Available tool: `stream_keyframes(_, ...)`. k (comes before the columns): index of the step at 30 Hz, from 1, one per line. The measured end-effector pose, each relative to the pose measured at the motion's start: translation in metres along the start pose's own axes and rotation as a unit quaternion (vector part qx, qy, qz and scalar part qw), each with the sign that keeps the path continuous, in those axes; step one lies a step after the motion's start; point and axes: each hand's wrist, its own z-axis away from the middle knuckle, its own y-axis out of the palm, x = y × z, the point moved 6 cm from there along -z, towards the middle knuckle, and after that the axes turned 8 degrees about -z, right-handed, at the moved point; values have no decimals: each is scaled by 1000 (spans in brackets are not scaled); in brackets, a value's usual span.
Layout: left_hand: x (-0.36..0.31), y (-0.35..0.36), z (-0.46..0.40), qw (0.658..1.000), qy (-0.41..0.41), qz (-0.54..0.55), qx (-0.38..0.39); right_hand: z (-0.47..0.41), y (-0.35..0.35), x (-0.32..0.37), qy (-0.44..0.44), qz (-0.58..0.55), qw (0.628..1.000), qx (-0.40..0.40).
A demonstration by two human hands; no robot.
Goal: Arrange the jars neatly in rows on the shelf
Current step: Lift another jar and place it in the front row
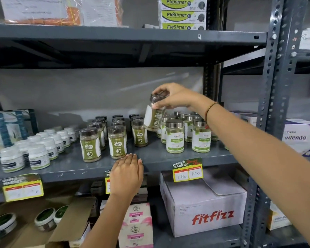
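Observation:
My right hand (174,96) grips a dark-lidded green-labelled jar (153,116) by its lid, tilted in the air above the grey shelf (156,156). Below it stand three rows of the same Gaska jars (117,142) running front to back; the right row's front jar (140,134) sits further back than the other two fronts. Silver-lidded Moringa jars (174,136) stand to the right, under my right forearm. My left hand (126,174) rests flat on the shelf's front edge, holding nothing.
White-lidded small jars (38,155) fill the shelf's left side beside blue boxes (7,129). Yellow price tags (187,170) hang from the shelf edge. A fitfizz carton (204,203) and pink boxes (136,224) sit below. A perforated upright post (274,104) stands at right.

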Motion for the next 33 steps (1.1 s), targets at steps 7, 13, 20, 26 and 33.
stream_keyframes(7,2,6,-2,1000,5,6,-3,-17,67,-26,7,87,994,66)
stream_keyframes(13,3,8,-3,1000,0,6,-9,-27,91,-46,24,111,990,79)
stream_keyframes(20,4,10,-3,1000,-4,3,-12,-29,96,-49,28,128,990,54)
stream_keyframes(26,4,9,-3,1000,0,2,-8,-21,95,-48,26,170,984,54)
stream_keyframes(33,2,7,-1,1000,7,8,-3,5,61,-25,-30,227,972,-46)
